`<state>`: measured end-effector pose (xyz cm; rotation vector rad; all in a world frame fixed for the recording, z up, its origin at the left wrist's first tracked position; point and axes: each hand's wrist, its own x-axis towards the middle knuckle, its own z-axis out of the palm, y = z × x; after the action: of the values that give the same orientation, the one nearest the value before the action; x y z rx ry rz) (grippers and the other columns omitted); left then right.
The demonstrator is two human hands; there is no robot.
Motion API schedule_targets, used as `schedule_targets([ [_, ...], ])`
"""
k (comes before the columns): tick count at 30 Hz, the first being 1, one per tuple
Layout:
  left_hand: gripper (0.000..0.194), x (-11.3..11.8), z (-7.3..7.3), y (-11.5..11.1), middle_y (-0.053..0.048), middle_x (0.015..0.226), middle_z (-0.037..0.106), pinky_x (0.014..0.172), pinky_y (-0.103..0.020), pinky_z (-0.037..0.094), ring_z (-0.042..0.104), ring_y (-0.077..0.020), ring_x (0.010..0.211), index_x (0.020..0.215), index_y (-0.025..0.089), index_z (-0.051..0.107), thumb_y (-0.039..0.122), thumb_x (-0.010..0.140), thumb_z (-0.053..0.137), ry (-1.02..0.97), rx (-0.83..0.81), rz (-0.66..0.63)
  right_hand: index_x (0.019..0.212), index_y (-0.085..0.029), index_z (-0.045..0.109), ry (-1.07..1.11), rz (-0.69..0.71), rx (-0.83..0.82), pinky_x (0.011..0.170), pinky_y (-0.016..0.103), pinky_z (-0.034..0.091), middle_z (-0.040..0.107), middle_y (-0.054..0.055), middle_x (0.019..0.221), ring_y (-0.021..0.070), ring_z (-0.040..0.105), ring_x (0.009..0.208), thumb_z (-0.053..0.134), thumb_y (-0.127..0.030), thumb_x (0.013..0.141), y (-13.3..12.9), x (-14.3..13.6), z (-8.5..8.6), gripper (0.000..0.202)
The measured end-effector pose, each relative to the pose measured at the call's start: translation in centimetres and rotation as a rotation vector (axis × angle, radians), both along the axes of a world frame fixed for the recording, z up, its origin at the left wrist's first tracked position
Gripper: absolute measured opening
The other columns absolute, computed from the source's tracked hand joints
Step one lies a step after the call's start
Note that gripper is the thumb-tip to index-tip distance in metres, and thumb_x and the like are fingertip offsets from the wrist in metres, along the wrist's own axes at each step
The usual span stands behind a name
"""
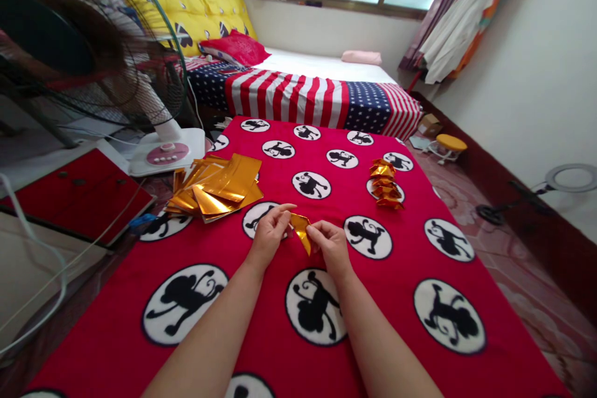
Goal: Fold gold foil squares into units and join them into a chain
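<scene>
Between my two hands, over the middle of the red cloth (321,236), is a partly folded piece of gold foil paper (301,230). My left hand (273,230) pinches its left end with thumb and fingers, the index finger stretched along the top. On the other end, my right hand (330,241) grips the lower right edge between thumb and fingertips. A loose pile of flat gold foil sheets (228,183) lies to the left, beyond my left hand. Off to the right stands a row of several folded gold foil pieces (386,185), nested against one another.
An electric fan (161,143) stands past the table's left edge, beside a red panel (79,193). Behind the table is a bed with a striped, starred cover (298,96). A small yellow stool (451,142) and a ring-shaped stand (571,178) are at the right.
</scene>
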<state>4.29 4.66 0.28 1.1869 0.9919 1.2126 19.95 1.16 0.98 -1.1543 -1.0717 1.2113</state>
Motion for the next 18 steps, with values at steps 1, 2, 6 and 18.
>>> schedule_targets([
  [1, 0.036, -0.1, 0.2, -0.1, -0.001, 0.075, 0.064, 0.053, -0.020, 0.037, 0.053, -0.0096, 0.058, 0.116, 0.019, 0.063, 0.037, 0.085, 0.060, -0.012, 0.009, -0.016, 0.063, -0.016, 0.062, 0.020, 0.007, -0.007, 0.042, 0.019, 0.027, 0.050, -0.005, 0.045, 0.0060, 0.040, 0.040, 0.070, -0.039, 0.077, 0.0, 0.1, -0.1, 0.028],
  [2, 0.036, -0.2, 0.5, -0.2, -0.002, 0.083, 0.067, 0.055, -0.020, 0.039, 0.054, -0.0096, 0.061, 0.117, 0.019, 0.064, 0.032, 0.084, 0.060, -0.017, 0.024, -0.033, 0.061, -0.017, 0.060, 0.044, 0.012, -0.015, 0.041, 0.020, 0.025, 0.048, -0.006, 0.043, 0.0056, 0.038, 0.039, 0.070, -0.038, 0.076, 0.1, 0.2, -0.2, 0.028],
  [6, 0.026, -0.4, 1.5, -0.6, -0.007, 0.099, 0.071, 0.075, -0.025, 0.048, 0.062, -0.0157, 0.085, 0.099, 0.017, 0.072, 0.017, 0.078, 0.058, 0.028, 0.142, -0.121, 0.057, -0.017, 0.056, 0.129, 0.040, -0.043, 0.040, 0.020, 0.021, 0.043, -0.007, 0.042, 0.0046, 0.033, 0.038, 0.069, -0.034, 0.075, 0.4, 0.6, -0.5, 0.028],
  [18, 0.017, -0.5, 0.0, -0.1, -0.003, 0.073, 0.065, 0.063, -0.023, 0.046, 0.059, -0.0134, 0.068, 0.082, 0.014, 0.073, 0.030, 0.077, 0.071, 0.167, 0.152, 0.042, 0.094, -0.019, 0.064, 0.262, -0.021, -0.024, 0.045, 0.018, 0.045, 0.060, -0.001, 0.065, 0.0106, 0.056, 0.056, 0.065, -0.050, 0.080, 1.0, 1.3, -0.8, 0.034],
])
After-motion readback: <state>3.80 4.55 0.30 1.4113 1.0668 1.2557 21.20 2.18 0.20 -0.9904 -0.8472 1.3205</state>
